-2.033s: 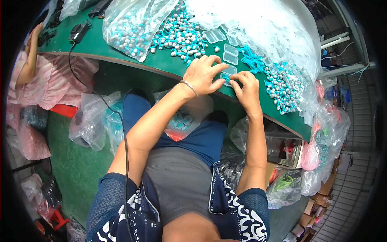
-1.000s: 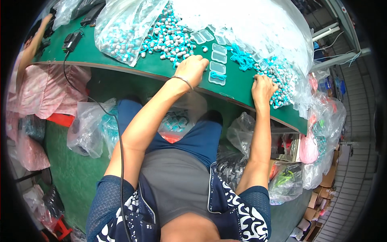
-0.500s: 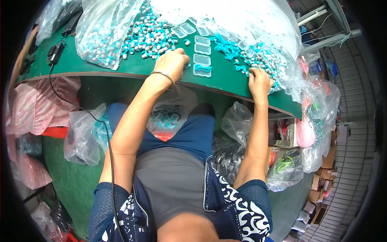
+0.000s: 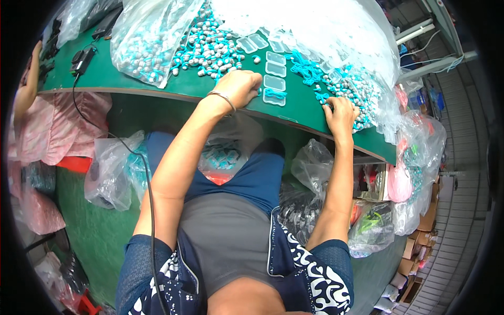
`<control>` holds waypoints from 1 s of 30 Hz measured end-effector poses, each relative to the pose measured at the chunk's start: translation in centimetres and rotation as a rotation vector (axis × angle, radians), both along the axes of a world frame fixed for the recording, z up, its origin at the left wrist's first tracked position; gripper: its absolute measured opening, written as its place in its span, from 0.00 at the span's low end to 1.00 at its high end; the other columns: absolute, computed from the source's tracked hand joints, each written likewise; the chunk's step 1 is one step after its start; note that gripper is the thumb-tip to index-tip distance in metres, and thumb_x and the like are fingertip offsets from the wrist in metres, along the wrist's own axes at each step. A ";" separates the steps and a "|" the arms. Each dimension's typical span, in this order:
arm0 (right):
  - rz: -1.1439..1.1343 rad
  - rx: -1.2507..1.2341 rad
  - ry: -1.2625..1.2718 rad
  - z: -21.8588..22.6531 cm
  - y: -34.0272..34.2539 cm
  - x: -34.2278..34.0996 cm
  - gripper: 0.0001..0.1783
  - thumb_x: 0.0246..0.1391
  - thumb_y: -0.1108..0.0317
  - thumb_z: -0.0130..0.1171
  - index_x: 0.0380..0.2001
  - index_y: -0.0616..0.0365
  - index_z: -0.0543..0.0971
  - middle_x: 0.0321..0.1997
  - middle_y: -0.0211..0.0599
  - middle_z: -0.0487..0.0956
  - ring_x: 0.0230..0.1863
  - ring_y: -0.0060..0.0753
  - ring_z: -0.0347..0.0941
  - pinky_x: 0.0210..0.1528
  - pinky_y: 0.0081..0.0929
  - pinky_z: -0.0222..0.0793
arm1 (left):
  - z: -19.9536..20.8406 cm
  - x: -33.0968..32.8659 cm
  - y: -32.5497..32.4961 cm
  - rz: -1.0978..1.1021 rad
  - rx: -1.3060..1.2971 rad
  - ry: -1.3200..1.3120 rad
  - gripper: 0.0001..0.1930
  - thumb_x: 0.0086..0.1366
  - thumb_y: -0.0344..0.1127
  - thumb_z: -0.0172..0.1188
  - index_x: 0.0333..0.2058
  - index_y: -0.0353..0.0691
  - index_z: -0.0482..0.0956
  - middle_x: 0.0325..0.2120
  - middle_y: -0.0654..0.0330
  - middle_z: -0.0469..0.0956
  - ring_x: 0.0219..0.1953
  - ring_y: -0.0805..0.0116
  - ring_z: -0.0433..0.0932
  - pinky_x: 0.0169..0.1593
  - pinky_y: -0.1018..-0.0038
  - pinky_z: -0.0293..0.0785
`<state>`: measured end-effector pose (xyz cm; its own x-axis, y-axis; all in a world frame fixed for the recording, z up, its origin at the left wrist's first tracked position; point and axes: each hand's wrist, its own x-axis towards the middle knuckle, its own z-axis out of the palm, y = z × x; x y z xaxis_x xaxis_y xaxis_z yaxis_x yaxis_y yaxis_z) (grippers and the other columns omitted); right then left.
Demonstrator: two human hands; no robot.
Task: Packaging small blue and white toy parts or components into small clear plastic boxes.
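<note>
My left hand point(image 4: 237, 89) is closed beside an open clear plastic case point(image 4: 274, 101), near the table's front edge. A small grey-and-teal earplug point(image 4: 259, 91) shows at its fingertips. Inside that case lies a bundled teal cord point(image 4: 275, 94); its lid stands folded out on the far side. Another open clear case point(image 4: 275, 69) lies just beyond. My right hand point(image 4: 342, 116) is bent over the edge of a heap of grey-and-teal earplugs point(image 4: 350, 83) on the right, thumb and fingers curled in. What it grips, if anything, is hidden.
A bigger heap of corded earplugs point(image 4: 209, 44) spreads behind my left hand, next to a filled clear bag point(image 4: 149, 47). Teal cords point(image 4: 304, 67) lie mid-table. Clear sheeting with cases point(image 4: 315, 26) covers the back. A black cable point(image 4: 113, 135) hangs across my left side. Another person's arm point(image 4: 31, 81) shows far left.
The whole view has shifted slightly, so the table sits lower and further right. My left hand has moved a little closer to the case with the cord. My right hand stays at the heap.
</note>
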<state>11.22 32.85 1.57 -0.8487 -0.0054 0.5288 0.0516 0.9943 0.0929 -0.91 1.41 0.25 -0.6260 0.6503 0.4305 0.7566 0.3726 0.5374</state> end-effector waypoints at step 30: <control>0.244 -0.516 -0.165 0.0 -3.8 -1.4 0.08 0.53 0.75 0.60 0.37 0.60 0.83 0.35 0.42 0.80 0.35 0.42 0.79 0.38 0.35 0.73 | -1.3 3.1 1.2 0.219 0.065 -0.037 0.05 0.59 0.31 0.62 0.35 0.40 0.80 0.32 0.55 0.77 0.37 0.51 0.79 0.40 0.59 0.76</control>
<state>9.84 29.07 1.56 -0.9263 0.0119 0.3765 -0.1584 0.8946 -0.4179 2.24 2.56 -1.06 -0.7651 0.4688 0.4416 0.6411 0.4892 0.5914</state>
